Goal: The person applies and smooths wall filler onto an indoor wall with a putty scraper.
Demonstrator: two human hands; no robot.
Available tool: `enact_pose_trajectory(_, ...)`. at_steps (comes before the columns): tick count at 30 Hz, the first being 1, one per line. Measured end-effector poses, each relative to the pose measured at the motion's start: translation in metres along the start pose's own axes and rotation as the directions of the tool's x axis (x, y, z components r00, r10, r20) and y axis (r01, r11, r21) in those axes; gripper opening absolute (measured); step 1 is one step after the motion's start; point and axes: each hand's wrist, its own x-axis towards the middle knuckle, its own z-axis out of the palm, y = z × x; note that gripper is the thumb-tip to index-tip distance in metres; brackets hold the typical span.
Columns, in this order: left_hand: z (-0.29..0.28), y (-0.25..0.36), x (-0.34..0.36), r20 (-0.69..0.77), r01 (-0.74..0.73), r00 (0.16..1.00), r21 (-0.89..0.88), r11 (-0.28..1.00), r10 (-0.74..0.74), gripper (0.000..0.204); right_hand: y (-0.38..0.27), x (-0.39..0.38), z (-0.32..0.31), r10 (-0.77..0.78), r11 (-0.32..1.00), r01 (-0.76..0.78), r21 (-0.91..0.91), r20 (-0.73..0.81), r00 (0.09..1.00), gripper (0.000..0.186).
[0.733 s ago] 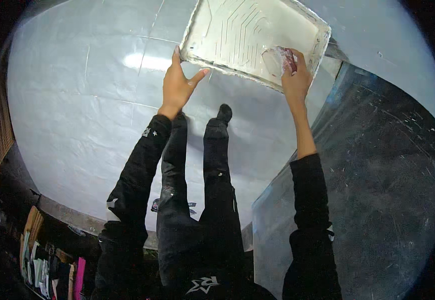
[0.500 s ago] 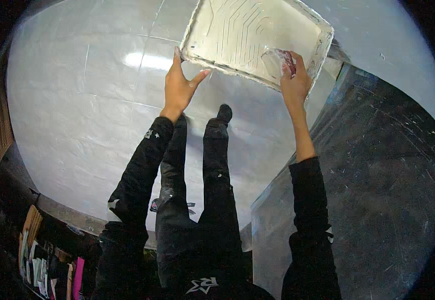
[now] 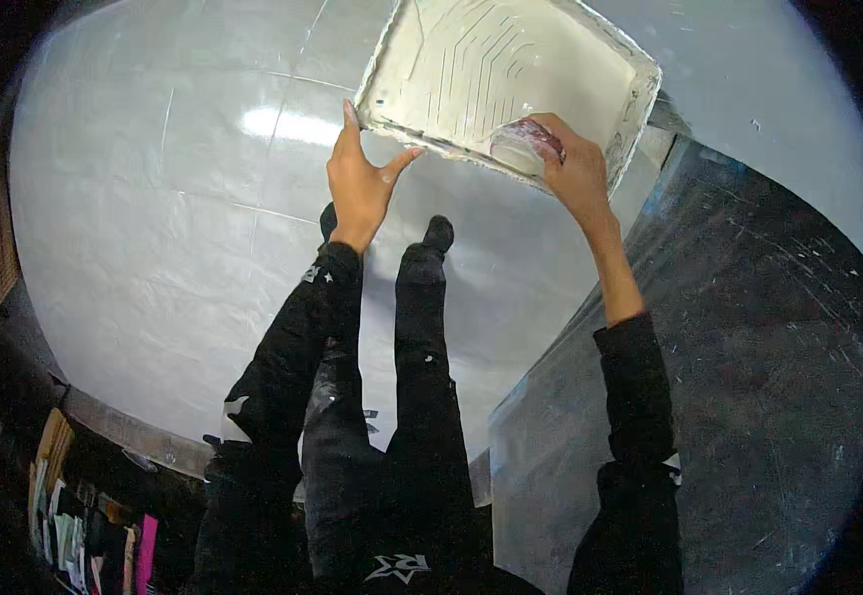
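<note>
A wide paint tray (image 3: 628,149) with ribbed grooves holds a layer of cream-coloured paint, and dried paint crusts its rim. With thumb and forefinger spread along either side, my left hand (image 3: 359,193) grips the tray's near left corner; its other fingers are mostly hidden. Inside the near right part of the tray, my right hand (image 3: 580,174) is closed on a broad tool with a dark red grip (image 3: 540,136). Its wide pale end (image 3: 514,154) rests at the paint by the near wall. Paint covers that end, so its exact kind is unclear.
Beneath my legs (image 3: 419,307) spreads a pale, shiny floor covering (image 3: 183,258) with crease lines. A dark, scuffed sloping surface (image 3: 739,377) lies on the right. At the lower left stand several upright items, among them a pink one (image 3: 147,555).
My right hand has drawn the tool nearer and slightly left, toward the tray's near wall. My left hand stays at the tray corner.
</note>
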Motion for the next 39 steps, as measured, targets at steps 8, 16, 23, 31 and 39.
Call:
enact_pose_trajectory(8, 0.001, 0.003, 0.006, 0.006, 0.077, 0.997, 0.060, 0.995, -0.078, 0.102, 0.007, 0.031, -0.008, -0.083, 0.997, 0.083, 0.008, 0.188, 0.979, 0.042)
enact_pose_trajectory(16, 0.005, -0.009, 0.003, 0.018, 0.032, 0.999, 0.116, 0.993, -0.034, 0.106, 0.026, 0.067, -0.020, -0.199, 0.967, 0.107, 0.233, 0.420, 0.885, 0.044)
enact_pose_trajectory(23, -0.038, -0.002, 0.005, 0.167, -0.096, 0.983, 0.139, 0.986, 0.072, 0.101, -0.027, 0.025, -0.061, -0.005, 0.751, -0.304, 0.586, 0.465, 0.885, 0.044)
enact_pose_trajectory(31, -0.096, 0.112, 0.065, 0.118, -0.286, 0.951, -0.013, 0.958, 0.285, 0.067, -0.152, -0.031, -0.185, 0.247, 0.258, -0.106, 0.960, 0.040, 0.968, 0.050)
enact_pose_trajectory(39, -0.176, 0.311, 0.132, -0.016, -0.607, 0.792, -0.137, 0.783, 0.611, 0.049, -0.236, -0.089, -0.337, 0.143, 0.010, 0.358, 0.934, -0.356, 0.923, 0.039)
